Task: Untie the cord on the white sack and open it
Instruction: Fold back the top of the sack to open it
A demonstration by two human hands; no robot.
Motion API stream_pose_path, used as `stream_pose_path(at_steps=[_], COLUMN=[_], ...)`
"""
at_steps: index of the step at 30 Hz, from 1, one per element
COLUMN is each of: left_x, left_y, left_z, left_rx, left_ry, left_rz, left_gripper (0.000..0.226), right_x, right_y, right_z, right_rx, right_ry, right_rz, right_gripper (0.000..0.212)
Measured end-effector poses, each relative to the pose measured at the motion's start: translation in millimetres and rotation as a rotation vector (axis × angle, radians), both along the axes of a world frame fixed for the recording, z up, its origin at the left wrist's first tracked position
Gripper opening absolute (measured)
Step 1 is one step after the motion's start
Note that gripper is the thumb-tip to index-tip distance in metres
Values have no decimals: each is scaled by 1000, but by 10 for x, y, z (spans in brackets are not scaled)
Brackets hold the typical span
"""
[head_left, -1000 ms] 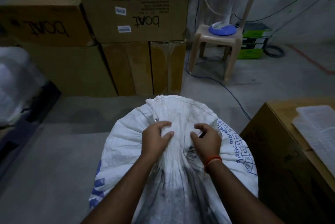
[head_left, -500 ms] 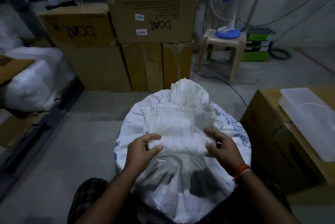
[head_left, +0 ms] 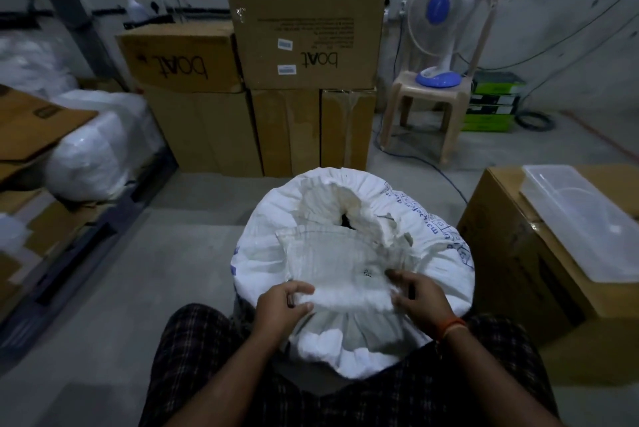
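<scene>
The white sack (head_left: 349, 212) stands upright on the floor between my knees, with blue print down its right side. Its mouth is loosened, and a small dark gap (head_left: 345, 220) shows at the centre of the gathered fabric. A flap of the sack's top lies folded toward me. My left hand (head_left: 280, 305) pinches the left end of that folded flap. My right hand (head_left: 420, 300) grips its right end. No cord is visible from here.
Stacked cardboard boxes (head_left: 304, 42) stand behind the sack. A plastic chair (head_left: 428, 112) with a blue fan (head_left: 441, 18) is at the back right. A box (head_left: 511, 253) with a clear plastic tray (head_left: 584, 219) sits close on the right. White bags (head_left: 93, 150) and a rack are on the left.
The bunched neck of the sack has spread apart and its mouth now shows a gap. Both hands moved nearer to me, pulling the top flap down. My view has pulled back and upward.
</scene>
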State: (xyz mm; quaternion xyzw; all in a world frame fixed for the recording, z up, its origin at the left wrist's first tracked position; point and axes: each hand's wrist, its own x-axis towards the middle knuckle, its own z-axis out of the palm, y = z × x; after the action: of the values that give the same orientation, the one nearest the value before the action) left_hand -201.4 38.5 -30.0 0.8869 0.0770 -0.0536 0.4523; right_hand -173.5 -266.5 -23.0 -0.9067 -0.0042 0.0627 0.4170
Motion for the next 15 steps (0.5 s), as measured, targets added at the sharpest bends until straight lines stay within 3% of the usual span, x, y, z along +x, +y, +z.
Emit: stream_pose_path(at_steps=[4, 10, 15], left_x=[99, 332, 767], left_y=[-5, -71, -98], left_z=[80, 450, 876], left_rx=[-21, -119, -207], left_ry=[-52, -305, -440], left_rz=[12, 148, 157], left_gripper=[22, 7, 11], right_x=[80, 142, 155], right_y=[40, 27, 15], right_z=[6, -11, -3], right_rx=[2, 20, 21], right_ry=[-14, -6, -15], right_rz=[3, -28, -29], right_gripper=[52, 54, 53])
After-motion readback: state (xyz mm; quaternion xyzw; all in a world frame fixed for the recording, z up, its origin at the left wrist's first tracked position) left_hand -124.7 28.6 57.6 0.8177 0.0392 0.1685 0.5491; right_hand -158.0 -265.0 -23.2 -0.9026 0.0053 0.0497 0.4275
